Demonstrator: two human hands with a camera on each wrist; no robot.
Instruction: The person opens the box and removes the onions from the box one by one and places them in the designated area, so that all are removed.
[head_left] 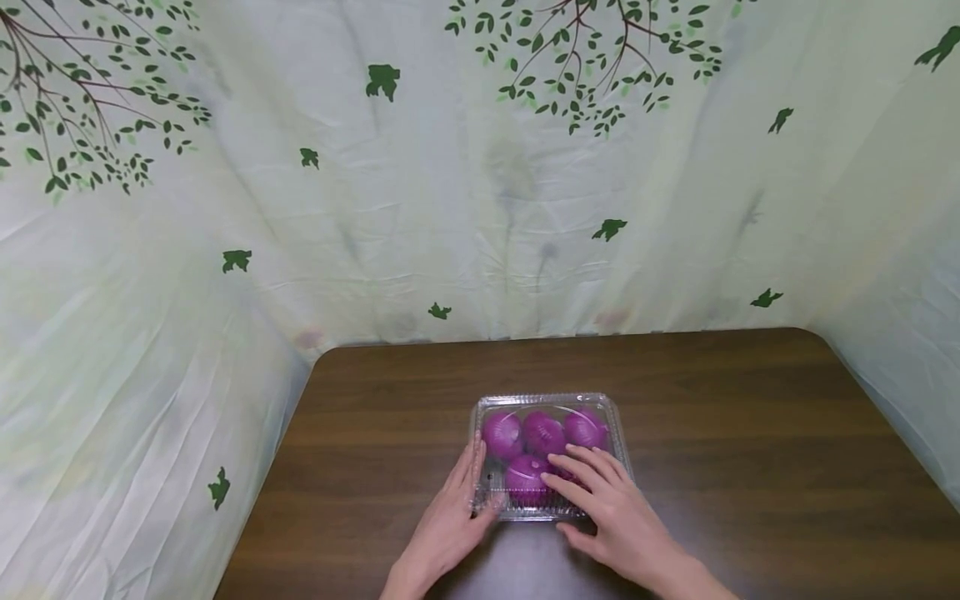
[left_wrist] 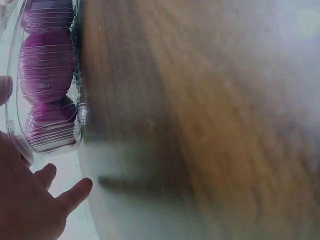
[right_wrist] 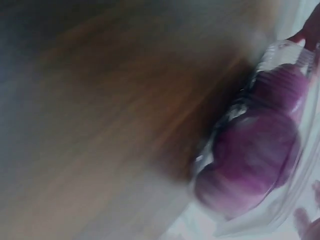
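A clear plastic clamshell box (head_left: 489,402) with a ridged rim sits on the brown table. Several round purple things (head_left: 543,433) show through its lid; they look like red onions, but I cannot tell their kind for certain. Along the box's left side lies my left hand (head_left: 450,517), fingers extended and thumb near the front left corner. My right hand (head_left: 618,517) has its fingers spread over the front right part of the lid, covering some of the contents. In the left wrist view, two fingertips (left_wrist: 77,192) stand free beside the box's end. The right wrist view is blurred.
The wooden table (head_left: 405,375) has rounded far corners. Behind it and on both sides hangs a pale cloth (head_left: 450,208) printed with green leaves and branches, meeting the table's far edge.
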